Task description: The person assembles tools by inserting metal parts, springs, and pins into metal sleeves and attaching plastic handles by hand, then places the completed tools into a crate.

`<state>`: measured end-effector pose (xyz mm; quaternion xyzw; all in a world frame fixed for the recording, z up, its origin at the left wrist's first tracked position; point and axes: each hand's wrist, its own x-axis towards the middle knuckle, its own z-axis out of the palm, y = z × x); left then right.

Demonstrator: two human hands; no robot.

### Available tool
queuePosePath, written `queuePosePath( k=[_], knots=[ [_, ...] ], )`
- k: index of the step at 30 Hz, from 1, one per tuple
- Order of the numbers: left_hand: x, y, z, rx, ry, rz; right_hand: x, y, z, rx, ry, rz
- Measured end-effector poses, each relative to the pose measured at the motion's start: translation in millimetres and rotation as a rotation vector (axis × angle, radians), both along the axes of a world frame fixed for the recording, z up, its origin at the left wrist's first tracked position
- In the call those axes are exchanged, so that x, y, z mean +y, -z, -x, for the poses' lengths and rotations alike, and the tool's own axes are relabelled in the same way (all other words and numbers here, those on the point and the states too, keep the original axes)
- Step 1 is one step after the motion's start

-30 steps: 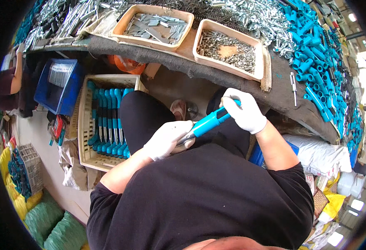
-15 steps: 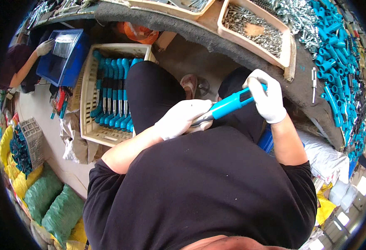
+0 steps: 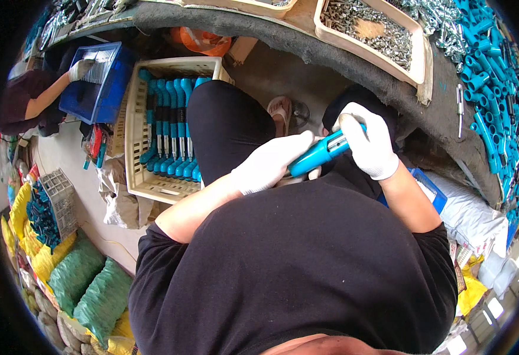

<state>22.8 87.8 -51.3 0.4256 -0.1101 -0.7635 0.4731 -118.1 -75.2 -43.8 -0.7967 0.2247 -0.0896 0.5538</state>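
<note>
A teal tubular plastic handle (image 3: 320,156) with a dark slot lies slantwise between my two gloved hands, in front of my body. My left hand (image 3: 273,163) is closed around its lower left end, with some fingers hidden beneath. My right hand (image 3: 368,144) grips the upper right end, thumb laid along it. A little metal shows in the slot. To the left, a cream plastic crate (image 3: 132,142) holds several teal-handled tools (image 3: 171,127) with black sections and metal shafts, lined up side by side.
Ahead runs a worn grey-covered bench (image 3: 259,29), bearing a tray of small metal parts (image 3: 383,35), a pen (image 3: 460,111) and a heap of teal tubes (image 3: 489,89). At the left, a co-worker's gloved hand (image 3: 81,70) reaches to a blue bin (image 3: 107,89). Green sacks (image 3: 103,299) lie lower left.
The teal handle has shifted left toward my left hand, and the metal piece that stuck out of its lower end no longer shows there. My right hand has come slightly down over the upper end.
</note>
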Motion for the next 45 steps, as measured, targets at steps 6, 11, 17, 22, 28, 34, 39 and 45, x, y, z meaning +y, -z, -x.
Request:
queuePosePath(
  k=[6,11,17,22,28,34,39,45],
  knots=[
    [5.4,7.5,8.0,-0.039,-0.019,0.129,5.6,4.7,-3.3,-0.075,-0.041,-0.063],
    [9.0,14.6,8.6,0.108,-0.093,0.171,4.7,4.1,-6.5,-0.196,-0.112,0.026],
    [2.8,2.2,-0.3,0.005,-0.073,0.257,-25.6,-38.0,-21.3,-0.086,-0.3,0.362],
    [1.6,-5.4,-9.0,-0.054,-0.121,0.215,-132.5,-65.8,-40.4,0.021,0.116,0.611],
    [3.8,-10.9,-19.1,-0.047,-0.208,0.198,-178.8,-54.0,-65.1,0.333,-0.307,1.01],
    [0.3,-8.4,-25.2,-0.023,-0.246,0.175,-178.7,-48.6,-76.6,0.465,-0.355,1.154],
    [2.1,-5.9,-29.7,0.012,-0.268,0.149,-171.6,-60.4,-78.0,0.449,-0.322,1.071],
    [-3.4,-9.3,-39.4,0.026,-0.298,0.201,-156.2,-92.1,-136.5,0.119,-0.299,0.895]
  ],
)
